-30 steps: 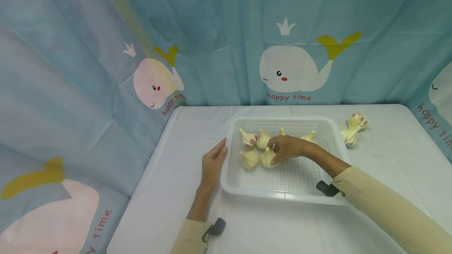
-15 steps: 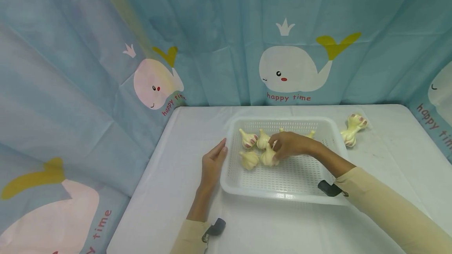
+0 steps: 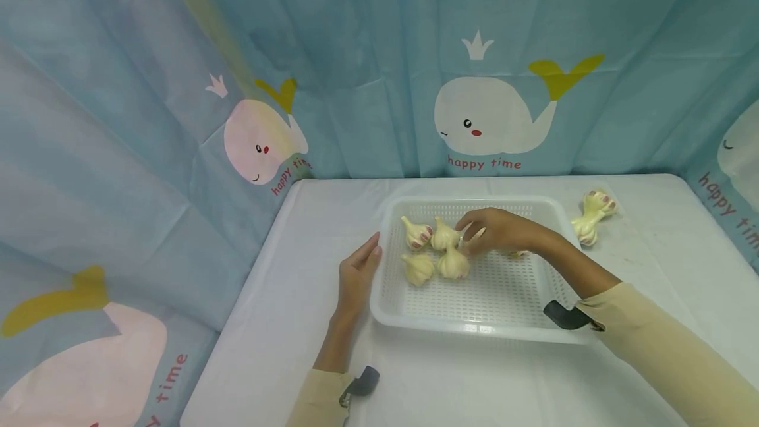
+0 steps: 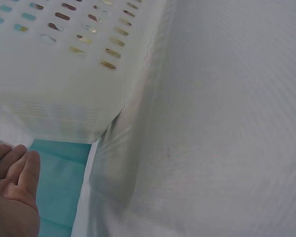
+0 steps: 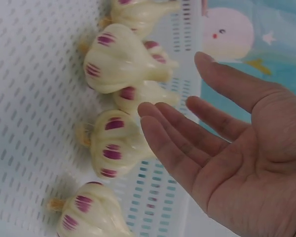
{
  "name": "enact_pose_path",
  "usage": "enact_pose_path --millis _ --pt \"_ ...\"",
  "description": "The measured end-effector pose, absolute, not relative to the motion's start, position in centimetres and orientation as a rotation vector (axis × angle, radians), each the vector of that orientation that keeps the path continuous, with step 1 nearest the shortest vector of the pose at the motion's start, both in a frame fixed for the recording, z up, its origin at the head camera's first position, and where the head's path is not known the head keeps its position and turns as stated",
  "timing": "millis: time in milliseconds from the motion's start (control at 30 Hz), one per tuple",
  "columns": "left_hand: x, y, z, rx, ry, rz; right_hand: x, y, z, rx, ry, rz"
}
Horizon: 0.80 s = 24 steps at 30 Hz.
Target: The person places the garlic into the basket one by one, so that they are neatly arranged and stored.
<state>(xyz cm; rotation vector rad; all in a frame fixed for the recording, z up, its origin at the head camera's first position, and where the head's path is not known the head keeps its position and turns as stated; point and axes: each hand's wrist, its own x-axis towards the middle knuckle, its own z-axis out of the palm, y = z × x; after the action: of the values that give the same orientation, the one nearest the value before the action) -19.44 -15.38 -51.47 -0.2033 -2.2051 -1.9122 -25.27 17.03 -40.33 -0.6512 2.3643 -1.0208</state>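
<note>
A white perforated basket (image 3: 474, 329) holds several garlic bulbs, pale with purple streaks. Over its middle is my right hand (image 3: 495, 230), palm turned left and fingers apart. In the right wrist view the right hand (image 5: 256, 148) holds nothing; its fingertips overlap the neck of one garlic bulb (image 5: 113, 143). To its left in the head view, four-like clustering shows a front garlic bulb (image 3: 453, 263) against a rear garlic bulb (image 3: 443, 236). Other bulbs are partly hidden behind the hand. My left hand (image 3: 357, 279) touches the basket's left side with fairly straight fingers.
Two more garlic bulbs (image 3: 595, 216) lie on the white-covered table (image 3: 658, 269), right of the basket. A blue curtain (image 3: 367, 117) with whale prints hangs behind and at the left. Dark wrist cameras (image 3: 363, 381) jut from both sleeves.
My right hand has let go of the front garlic bulb and moved up and right from it. That bulb now leans against the one behind. The left hand stays put.
</note>
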Motion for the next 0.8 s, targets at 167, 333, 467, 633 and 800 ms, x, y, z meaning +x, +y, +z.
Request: enact_pose_path --millis 167,333,467,633,800 --pt "-19.4 -15.3 -51.4 -0.203 -2.215 -1.931 -24.8 17.8 -39.5 -0.64 2.386 -1.076" --pt "-19.4 -15.3 -51.4 -0.213 -2.215 -1.913 -24.0 18.9 -38.2 -0.62 2.424 -1.099" --pt "-19.4 -15.3 -51.5 -0.219 -2.215 -1.905 -23.3 20.0 -37.3 -0.597 2.448 -1.127" --pt "-19.4 -15.3 -51.5 -0.217 -2.216 -1.907 -22.4 21.5 -36.8 -0.587 2.495 -1.18" --pt "-19.4 -15.3 -51.5 -0.207 -2.213 -1.923 -21.5 23.0 -36.9 -0.569 2.518 -1.252"
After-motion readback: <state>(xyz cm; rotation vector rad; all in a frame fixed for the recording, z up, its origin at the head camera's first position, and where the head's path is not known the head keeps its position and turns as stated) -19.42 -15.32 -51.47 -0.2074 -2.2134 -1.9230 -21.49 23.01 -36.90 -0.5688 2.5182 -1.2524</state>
